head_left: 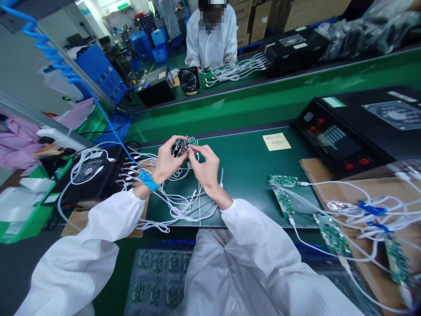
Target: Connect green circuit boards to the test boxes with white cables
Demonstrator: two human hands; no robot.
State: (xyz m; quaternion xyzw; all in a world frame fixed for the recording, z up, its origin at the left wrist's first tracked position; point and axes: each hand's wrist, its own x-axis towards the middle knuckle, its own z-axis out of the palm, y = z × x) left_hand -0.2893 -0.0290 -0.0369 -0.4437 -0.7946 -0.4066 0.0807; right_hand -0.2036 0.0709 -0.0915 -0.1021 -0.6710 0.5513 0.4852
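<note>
My left hand (pixel 167 161) grips a small green circuit board (pixel 184 145) from below, fingers curled round its dark underside. My right hand (pixel 206 166) meets it from the right, thumb and fingertips pinched at the board's right edge, apparently on a white cable end. Both hands hover over a tangle of white cables (pixel 179 204) lying on the dark green mat (pixel 250 175). A blue wrist strap (pixel 148 181) with a blue coiled cord (pixel 49 50) circles my left wrist.
A black multi-port box (pixel 98 175) with plugged cables sits left. More green boards (pixel 284 193) with white leads lie right, beside a black tester (pixel 345 140) and a yellow note (pixel 276 141). A tray of boards (pixel 158 281) rests at my lap. Another person in white (pixel 212 35) works across the green conveyor (pixel 263 101).
</note>
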